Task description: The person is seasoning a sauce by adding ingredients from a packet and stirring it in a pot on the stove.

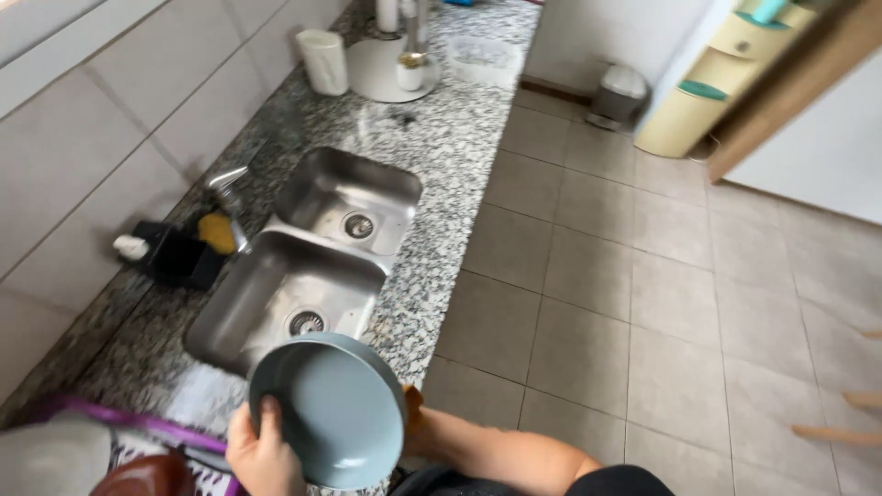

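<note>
Both hands grip a grey-blue bowl (335,413) tilted over the near edge of the granite surface (450,147): the left hand (262,450) clasps its lower rim, the right hand (413,422) is mostly hidden behind it. A double steel sink (367,188) lies just beyond.

A speckled granite surface (450,138) runs along the left wall (119,101) of large pale tiles, with a double steel sink (312,248) set into it and a tap (230,188) at the wall side. The floor (643,303) on the right is laid with beige square tiles. Far off stand a small pedal bin (620,92) against a white wall and a pale yellow cabinet (707,83) with teal handles. Soft daylight falls evenly.
</note>
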